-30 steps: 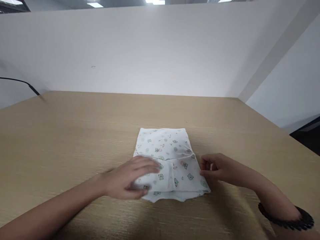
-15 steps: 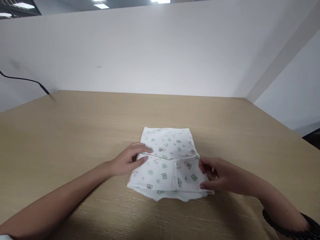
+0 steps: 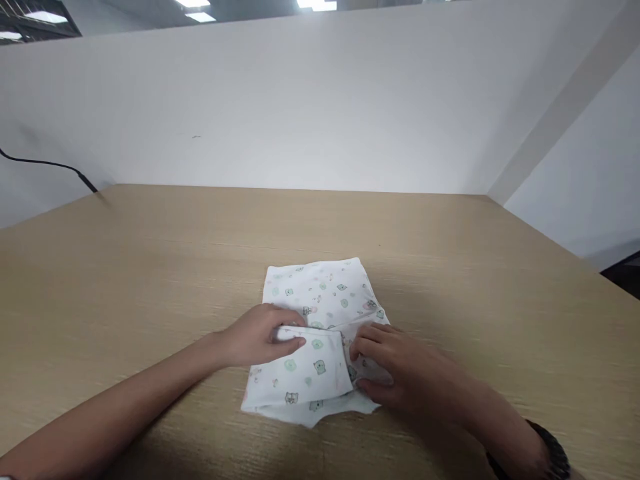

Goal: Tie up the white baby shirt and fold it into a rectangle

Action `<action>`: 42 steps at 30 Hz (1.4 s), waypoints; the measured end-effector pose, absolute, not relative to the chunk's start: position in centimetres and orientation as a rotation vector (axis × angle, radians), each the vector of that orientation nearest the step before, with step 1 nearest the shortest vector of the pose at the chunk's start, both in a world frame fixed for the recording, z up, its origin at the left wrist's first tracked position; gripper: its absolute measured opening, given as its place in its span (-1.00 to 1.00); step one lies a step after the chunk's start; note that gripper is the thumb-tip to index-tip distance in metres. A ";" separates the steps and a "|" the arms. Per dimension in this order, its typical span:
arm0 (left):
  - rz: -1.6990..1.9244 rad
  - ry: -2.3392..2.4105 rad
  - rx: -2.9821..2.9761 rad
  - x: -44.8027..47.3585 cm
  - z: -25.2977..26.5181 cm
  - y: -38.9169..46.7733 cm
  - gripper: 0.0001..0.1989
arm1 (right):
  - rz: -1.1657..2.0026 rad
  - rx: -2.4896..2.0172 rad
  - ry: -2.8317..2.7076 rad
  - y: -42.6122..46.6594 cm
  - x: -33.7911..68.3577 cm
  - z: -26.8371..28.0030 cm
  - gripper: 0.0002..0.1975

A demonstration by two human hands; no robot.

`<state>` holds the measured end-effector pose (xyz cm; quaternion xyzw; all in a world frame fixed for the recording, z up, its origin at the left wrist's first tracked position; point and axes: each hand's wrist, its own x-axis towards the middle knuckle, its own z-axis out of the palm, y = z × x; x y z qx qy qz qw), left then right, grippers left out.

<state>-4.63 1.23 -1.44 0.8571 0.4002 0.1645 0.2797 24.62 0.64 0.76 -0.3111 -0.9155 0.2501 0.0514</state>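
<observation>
A folded white piece of fabric (image 3: 320, 300), printed with small green and pink animal figures, lies on the table; it looks like a soft child's garment. Its lower part is a flap doubled over, with the front edge uneven. From the left side, my left hand (image 3: 265, 337) grips the flap's upper edge, thumb on top and the other fingers beyond the fold. On the right part of the cloth, my right hand (image 3: 395, 367) has its fingers curled and its thumb bent in, closed on the fabric. The palm hides the right edge there.
The wooden table (image 3: 175, 247) spreads around the cloth, with a white partition (image 3: 320, 113) standing at its back. At the left, a black cable (image 3: 45, 162) hangs near the table's corner. A dark object (image 3: 625, 273) shows at the far right.
My right hand has moved left, from the cloth's right edge inward over it. The cloth has shifted left and turned slightly. My left thumb now reaches further over the flap.
</observation>
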 end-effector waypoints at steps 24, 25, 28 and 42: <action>0.619 1.062 1.943 -4.3 -2.0 1.6 -0.64 | 0.202 -0.578 -2.858 -1.4 20.9 -2.8 -0.83; 0.623 1.061 1.903 -4.4 -1.9 1.6 -0.63 | 0.216 -0.594 -2.843 -1.5 20.9 -2.7 -0.82; 0.658 1.029 1.709 -4.9 -1.5 1.8 -0.62 | 0.361 -0.691 -2.700 -1.9 20.9 -2.0 -0.84; 0.755 0.799 1.273 -7.4 -3.2 3.6 -0.62 | 0.750 -0.806 -2.513 -2.5 20.3 -1.9 -0.84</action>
